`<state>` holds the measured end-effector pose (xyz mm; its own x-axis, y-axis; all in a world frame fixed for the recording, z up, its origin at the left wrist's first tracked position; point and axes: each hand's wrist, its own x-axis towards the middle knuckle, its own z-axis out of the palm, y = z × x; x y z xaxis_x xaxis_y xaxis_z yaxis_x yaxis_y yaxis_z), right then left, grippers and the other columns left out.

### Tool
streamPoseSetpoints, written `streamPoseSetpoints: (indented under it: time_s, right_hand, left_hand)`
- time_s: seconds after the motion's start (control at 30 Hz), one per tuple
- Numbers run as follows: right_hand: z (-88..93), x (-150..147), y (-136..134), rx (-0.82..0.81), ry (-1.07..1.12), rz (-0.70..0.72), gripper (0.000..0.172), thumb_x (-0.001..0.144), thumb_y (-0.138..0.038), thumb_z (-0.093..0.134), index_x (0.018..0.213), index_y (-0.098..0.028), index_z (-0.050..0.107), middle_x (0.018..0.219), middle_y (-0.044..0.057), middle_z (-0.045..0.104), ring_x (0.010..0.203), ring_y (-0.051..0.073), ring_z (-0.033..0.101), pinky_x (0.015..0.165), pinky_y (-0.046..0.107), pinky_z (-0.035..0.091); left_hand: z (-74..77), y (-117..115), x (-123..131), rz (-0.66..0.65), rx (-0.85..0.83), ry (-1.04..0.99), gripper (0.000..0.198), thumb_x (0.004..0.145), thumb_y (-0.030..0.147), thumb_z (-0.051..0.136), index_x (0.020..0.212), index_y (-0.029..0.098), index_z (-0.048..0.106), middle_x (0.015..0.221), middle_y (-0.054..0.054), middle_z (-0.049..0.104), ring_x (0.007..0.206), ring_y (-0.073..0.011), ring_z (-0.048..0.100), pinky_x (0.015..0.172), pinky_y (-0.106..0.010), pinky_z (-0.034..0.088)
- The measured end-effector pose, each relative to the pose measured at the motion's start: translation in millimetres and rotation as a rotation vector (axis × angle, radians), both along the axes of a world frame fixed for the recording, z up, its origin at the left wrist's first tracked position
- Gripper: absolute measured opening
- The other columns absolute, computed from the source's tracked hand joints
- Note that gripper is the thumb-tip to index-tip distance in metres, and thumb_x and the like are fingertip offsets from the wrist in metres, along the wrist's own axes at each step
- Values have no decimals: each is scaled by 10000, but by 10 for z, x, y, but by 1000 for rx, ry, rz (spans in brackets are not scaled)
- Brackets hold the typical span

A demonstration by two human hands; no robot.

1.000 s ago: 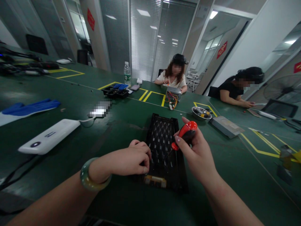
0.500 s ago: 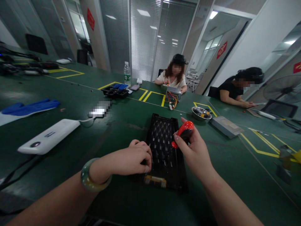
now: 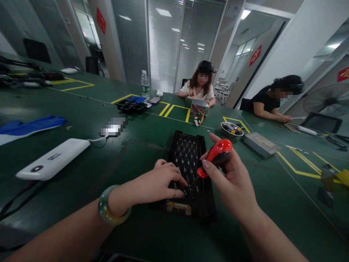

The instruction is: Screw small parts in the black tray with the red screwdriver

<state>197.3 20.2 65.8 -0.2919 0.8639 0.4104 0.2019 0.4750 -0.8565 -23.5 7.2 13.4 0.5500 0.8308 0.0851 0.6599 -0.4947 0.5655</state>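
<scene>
Head view. The left hand lies over a black latticed panel on the green worktop; its curled fingers touch the panel, grip unclear. The panel's long axis runs forward from them. The right hand, nearer the panel's right edge, clenches a red-handled screwdriver; its tip is hard to make out beside the left fingers.

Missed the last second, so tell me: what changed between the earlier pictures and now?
The left hand slid right across the black grille, its fingertips now beside the screwdriver tip. The right hand kept hold of the screwdriver; nothing was taken up or let go. The steel bowl and white power bank stayed put.
</scene>
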Motion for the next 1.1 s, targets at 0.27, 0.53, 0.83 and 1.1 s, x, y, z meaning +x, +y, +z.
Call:
streamPoseSetpoints:
  time_s: [0.27,0.53,0.83,1.1]
  right_hand:
    - [54,-9,-67,-4,16,35,588,930,-302,684,1475,-310,465,1186,51,669,1029,222,655,1014,443,515]
    - [102,-4,-56,-21,16,49,586,927,-268,678,1474,-267,468,1105,38,692,966,189,669,988,386,536]
    - [98,39,-41,-46,-22,26,579,914,-261,677,1459,-266,480,1165,61,687,1025,224,668,1015,436,511]
    - [116,42,-7,-5,-90,5,534,906,-235,668,1417,-266,512,1186,46,694,1053,230,663,998,425,507]
  left_hand:
    - [-34,-21,103,1,-8,-12,67,861,329,776,927,318,768,940,79,738,1030,-178,603,971,-377,182]
    - [-20,-40,174,-25,-38,-1,88,845,325,777,932,310,772,937,71,743,1041,-195,586,996,-395,167]
    - [-86,-37,202,-38,-66,-27,125,859,401,752,899,284,767,973,42,729,1053,-210,586,1012,-406,192]
    - [-108,-52,251,-17,-28,1,61,841,342,763,843,282,776,1061,25,691,1116,-237,545,1050,-430,184]
